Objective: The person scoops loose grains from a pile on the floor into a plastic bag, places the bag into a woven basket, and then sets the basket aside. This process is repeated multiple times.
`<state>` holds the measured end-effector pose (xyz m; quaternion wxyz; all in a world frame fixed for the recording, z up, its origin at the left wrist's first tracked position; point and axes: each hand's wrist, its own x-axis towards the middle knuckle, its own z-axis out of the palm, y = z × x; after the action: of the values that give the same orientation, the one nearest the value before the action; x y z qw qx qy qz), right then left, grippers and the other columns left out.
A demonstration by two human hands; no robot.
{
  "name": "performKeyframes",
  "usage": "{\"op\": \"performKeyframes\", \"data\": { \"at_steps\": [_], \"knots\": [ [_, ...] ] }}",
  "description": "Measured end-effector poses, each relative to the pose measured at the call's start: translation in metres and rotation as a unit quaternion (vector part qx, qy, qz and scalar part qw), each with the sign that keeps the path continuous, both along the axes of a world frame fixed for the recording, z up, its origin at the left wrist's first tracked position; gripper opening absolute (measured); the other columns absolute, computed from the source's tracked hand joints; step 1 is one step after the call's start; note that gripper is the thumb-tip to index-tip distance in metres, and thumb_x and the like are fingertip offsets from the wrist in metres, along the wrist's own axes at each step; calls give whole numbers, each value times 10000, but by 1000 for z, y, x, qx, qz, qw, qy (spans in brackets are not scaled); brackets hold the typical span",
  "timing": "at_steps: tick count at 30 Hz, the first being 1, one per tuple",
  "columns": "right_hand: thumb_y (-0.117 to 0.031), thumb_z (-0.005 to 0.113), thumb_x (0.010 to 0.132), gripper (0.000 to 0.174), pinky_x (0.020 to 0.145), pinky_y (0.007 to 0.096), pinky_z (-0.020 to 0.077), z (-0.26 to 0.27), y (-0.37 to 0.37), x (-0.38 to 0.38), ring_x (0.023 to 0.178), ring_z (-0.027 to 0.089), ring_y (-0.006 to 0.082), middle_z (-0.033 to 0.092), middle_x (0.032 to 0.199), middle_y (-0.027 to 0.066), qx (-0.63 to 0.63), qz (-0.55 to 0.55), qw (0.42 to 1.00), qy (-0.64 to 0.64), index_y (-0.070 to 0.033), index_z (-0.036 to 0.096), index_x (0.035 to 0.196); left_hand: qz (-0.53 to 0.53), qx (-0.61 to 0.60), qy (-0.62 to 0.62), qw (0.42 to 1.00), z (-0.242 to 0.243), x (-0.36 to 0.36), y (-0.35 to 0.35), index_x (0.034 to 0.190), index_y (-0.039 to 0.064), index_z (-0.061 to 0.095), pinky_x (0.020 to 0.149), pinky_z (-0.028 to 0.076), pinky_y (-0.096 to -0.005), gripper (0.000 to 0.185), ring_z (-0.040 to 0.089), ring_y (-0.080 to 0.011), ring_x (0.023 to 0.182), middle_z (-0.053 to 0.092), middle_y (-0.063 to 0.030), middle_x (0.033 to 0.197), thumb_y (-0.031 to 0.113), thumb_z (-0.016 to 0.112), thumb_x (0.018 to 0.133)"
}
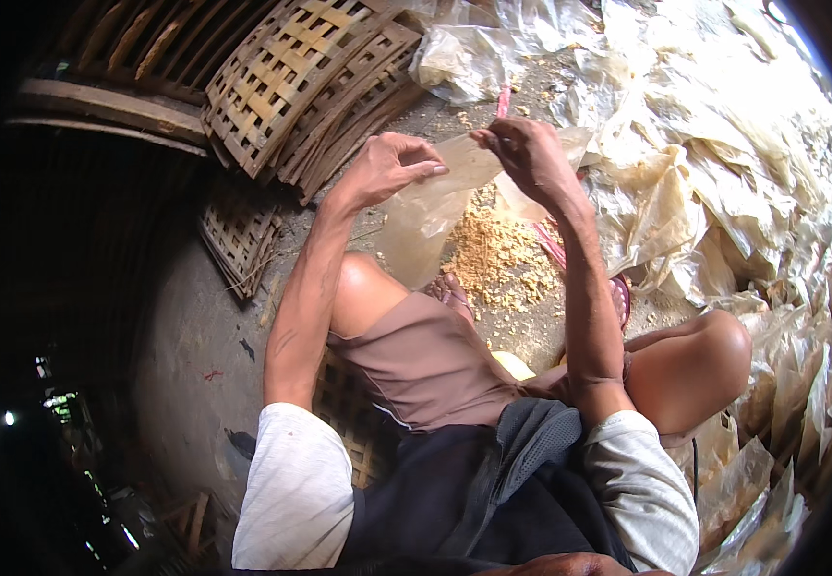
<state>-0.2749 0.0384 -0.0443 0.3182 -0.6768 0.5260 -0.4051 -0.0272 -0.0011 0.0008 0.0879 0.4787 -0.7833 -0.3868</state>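
A cloudy, translucent plastic sheet or bag (419,223) hangs between my raised hands, above the floor. My left hand (395,167) has its thumb and fingers closed at the sheet's upper left part. With its fingertips, my right hand (527,155) pinches the upper edge farther right. Beneath the plastic, a heap of yellowish crumbs (502,255) lies on the floor between my feet. Part of the heap is hidden behind the sheet. A pink strip (550,245) lies beside the heap, partly covered by my right forearm.
Stacked woven bamboo panels (279,79) stand at the upper left, with smaller panels (239,237) below. A large pile of crumpled plastic bags (668,194) fills the right side. Another pink strip (504,101) is ahead. Under me is a woven slatted surface (347,417).
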Motion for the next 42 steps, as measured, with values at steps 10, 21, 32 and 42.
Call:
{"op": "performKeyframes", "data": {
  "at_steps": [10,21,32,42],
  "knots": [
    [-196,675,1032,194,559,344,456,13,2,4,615,587,145,703,755,95,-102,-22,992,-68,-22,756,1007,-38,54,-20,998,-19,5,-7,1130,100,810,777,572,-316,411,737,-132,877,808,-100,1002,364,891,825],
    [-357,663,1035,319,738,345,582,24,2,-18,817,732,166,789,945,109,-60,-159,985,-38,-67,792,1074,28,83,8,996,-6,20,-7,1120,108,815,812,587,-349,399,733,-134,892,807,-88,972,326,921,803],
    [-365,687,1023,338,688,357,550,24,5,-3,735,708,193,768,857,111,-87,-99,987,-88,-41,783,1025,4,84,179,980,-11,-11,-7,1234,31,752,917,564,-319,493,694,-131,1015,779,-75,1078,411,806,924],
    [-299,668,1045,296,694,292,510,35,9,-10,759,623,101,766,876,60,-54,-119,989,-74,-24,778,1043,-54,99,81,990,-14,10,-7,1123,77,794,781,556,-301,487,673,-82,841,792,-4,990,346,956,751]
  ]
}}
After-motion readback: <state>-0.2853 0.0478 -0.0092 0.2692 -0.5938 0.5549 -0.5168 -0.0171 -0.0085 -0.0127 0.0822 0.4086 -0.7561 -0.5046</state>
